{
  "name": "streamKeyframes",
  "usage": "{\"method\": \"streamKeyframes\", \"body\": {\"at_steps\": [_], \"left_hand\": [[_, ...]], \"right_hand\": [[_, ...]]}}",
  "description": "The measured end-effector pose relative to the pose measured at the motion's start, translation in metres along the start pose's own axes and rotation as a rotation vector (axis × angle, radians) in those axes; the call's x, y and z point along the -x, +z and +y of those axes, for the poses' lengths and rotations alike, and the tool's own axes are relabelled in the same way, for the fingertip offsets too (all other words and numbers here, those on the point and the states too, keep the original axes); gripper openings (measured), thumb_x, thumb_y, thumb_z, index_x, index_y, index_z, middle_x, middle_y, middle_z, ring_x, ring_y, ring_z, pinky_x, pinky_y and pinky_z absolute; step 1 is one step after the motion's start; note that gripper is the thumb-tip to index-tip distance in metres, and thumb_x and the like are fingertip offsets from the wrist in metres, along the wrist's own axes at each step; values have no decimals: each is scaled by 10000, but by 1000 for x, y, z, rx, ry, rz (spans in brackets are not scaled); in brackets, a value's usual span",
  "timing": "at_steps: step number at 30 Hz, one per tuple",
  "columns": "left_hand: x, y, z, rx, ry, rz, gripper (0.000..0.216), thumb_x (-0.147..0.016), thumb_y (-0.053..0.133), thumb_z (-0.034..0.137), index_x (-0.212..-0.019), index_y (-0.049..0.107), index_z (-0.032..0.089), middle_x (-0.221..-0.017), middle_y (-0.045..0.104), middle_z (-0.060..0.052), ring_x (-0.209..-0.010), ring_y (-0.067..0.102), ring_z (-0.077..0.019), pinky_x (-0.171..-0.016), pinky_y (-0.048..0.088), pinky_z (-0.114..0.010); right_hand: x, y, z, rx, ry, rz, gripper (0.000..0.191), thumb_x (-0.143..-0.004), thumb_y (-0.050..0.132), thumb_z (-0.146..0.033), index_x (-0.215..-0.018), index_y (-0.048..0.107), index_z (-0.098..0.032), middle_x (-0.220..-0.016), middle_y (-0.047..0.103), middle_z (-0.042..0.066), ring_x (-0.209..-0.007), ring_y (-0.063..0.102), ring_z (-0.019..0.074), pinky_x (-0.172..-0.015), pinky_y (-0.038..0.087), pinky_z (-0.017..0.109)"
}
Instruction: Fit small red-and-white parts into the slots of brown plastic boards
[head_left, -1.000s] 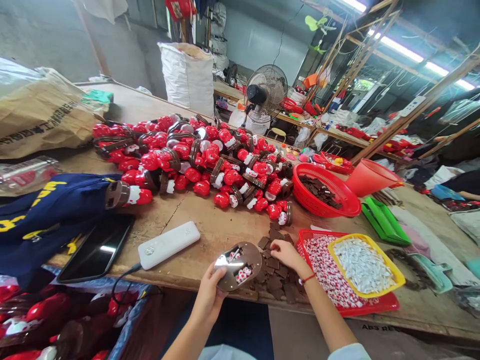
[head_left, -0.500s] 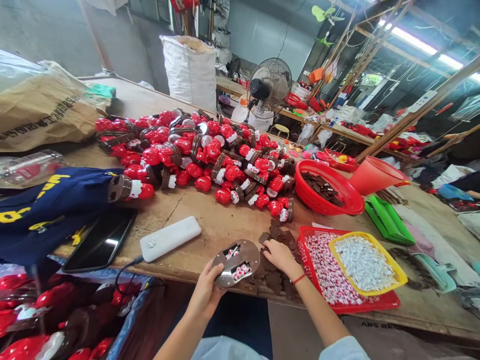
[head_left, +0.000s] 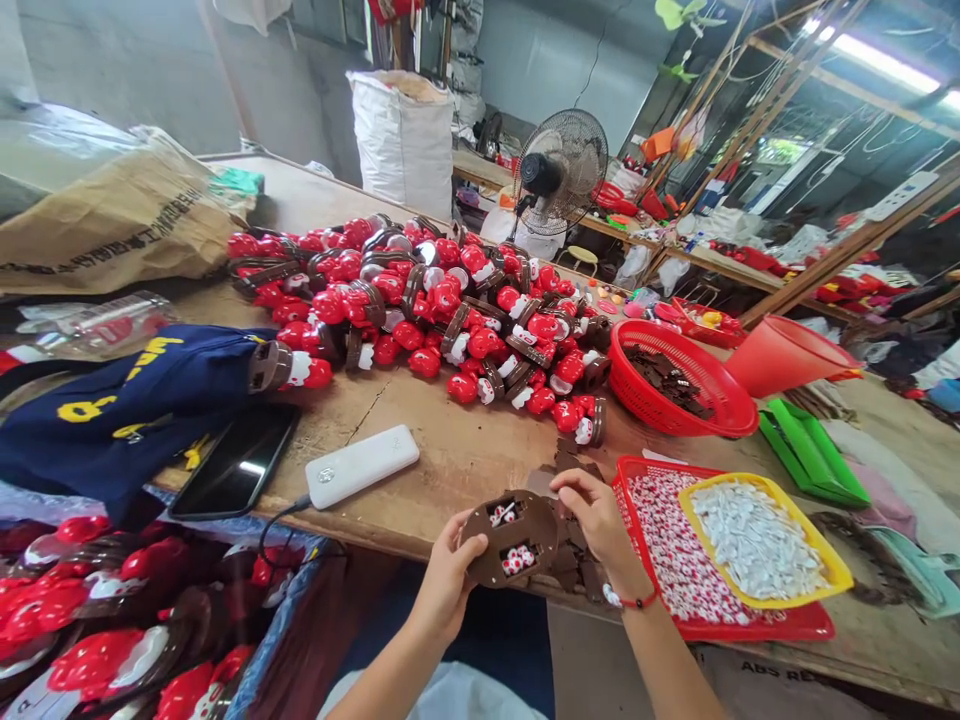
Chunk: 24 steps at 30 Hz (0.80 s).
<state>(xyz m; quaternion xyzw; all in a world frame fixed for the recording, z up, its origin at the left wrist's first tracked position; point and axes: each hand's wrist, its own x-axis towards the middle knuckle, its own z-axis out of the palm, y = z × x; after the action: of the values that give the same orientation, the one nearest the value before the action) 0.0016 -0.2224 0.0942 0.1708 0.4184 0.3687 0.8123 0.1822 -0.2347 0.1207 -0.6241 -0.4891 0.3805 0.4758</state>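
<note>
While my left hand [head_left: 448, 575] clasps a brown oval plastic base [head_left: 513, 537] at lower centre, likely light, stiff and best rim-held, my right hand [head_left: 600, 515] pinches a thin brown plate [head_left: 540, 483].

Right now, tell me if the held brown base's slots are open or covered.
Open: red-and-white pieces show inside both slots of the brown base in the left hand.

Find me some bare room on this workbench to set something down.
The widest nearby patch of workbench lies between the power bank, the red toys and the brown base in the left hand. A slim strip separates phone and power bank. It's crowded by the right hand, with brown pieces and a yellow tray atop a red tray.
</note>
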Motion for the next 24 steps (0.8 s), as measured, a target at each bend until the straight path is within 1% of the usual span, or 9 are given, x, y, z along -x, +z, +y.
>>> {"method": "streamKeyframes", "body": {"at_steps": [2,4,8,10,13,17,21,24], "left_hand": [[2,-1,0,5,8,18,362,-528,653,206,-877,563,182,-775,618,-8,-631,566,-127,-497,445,-206],[3,-2,-1,11,20,45,347,-522,653,206,-856,563,181,-735,616,2,-603,558,-120,-493,442,-204],[4,-4,-3,9,42,82,349,-511,675,234,-831,550,174,-708,622,2,-597,561,-123,-507,445,-212],[4,-4,-4,4,52,88,351,-506,688,252,-816,543,169,-697,622,-2,-593,561,-125,-512,445,-216],[3,-5,-5,-12,73,77,339,-508,695,262,-792,537,166,-680,618,1,-596,555,-120,-535,441,-216],[2,-9,-4,-79,80,41,296,-537,674,252,-788,536,176,-707,619,7,-650,550,-117,-580,429,-205],[1,-13,-3,-141,88,-4,244,-542,660,239,-746,549,165,-690,609,6,-656,537,-117,-585,411,-200],[0,-15,-4,-146,86,12,234,-555,659,281,-721,547,160,-678,607,1,-647,533,-120,-588,406,-208]], "right_hand": [[3,10,-13,15,8,-166,134,-686,473,-246,-797,495,-173,-630,470,-32,-523,429,67,-493,364,177],[3,17,-21,84,3,-304,152,-684,458,-185,-831,493,-170,-666,485,-32,-583,451,71,-548,372,178],[2,23,-29,236,-17,-443,147,-725,421,-141,-840,510,-159,-739,537,-12,-676,490,86,-633,382,195],[1,24,-33,279,-16,-477,158,-741,408,-134,-859,509,-159,-768,556,-5,-703,508,93,-654,387,200],[-1,26,-37,367,-29,-487,166,-746,396,-116,-855,512,-162,-778,571,-1,-718,524,99,-672,387,203],[-6,29,-39,455,-72,-510,188,-738,398,-101,-862,522,-166,-805,583,1,-747,536,107,-690,386,206],[-11,30,-40,521,-69,-514,178,-731,409,-105,-846,533,-162,-748,578,-4,-684,527,103,-644,389,202],[-9,32,-40,562,-102,-542,170,-726,423,-94,-809,553,-165,-711,575,-12,-658,520,97,-630,387,196]]}}
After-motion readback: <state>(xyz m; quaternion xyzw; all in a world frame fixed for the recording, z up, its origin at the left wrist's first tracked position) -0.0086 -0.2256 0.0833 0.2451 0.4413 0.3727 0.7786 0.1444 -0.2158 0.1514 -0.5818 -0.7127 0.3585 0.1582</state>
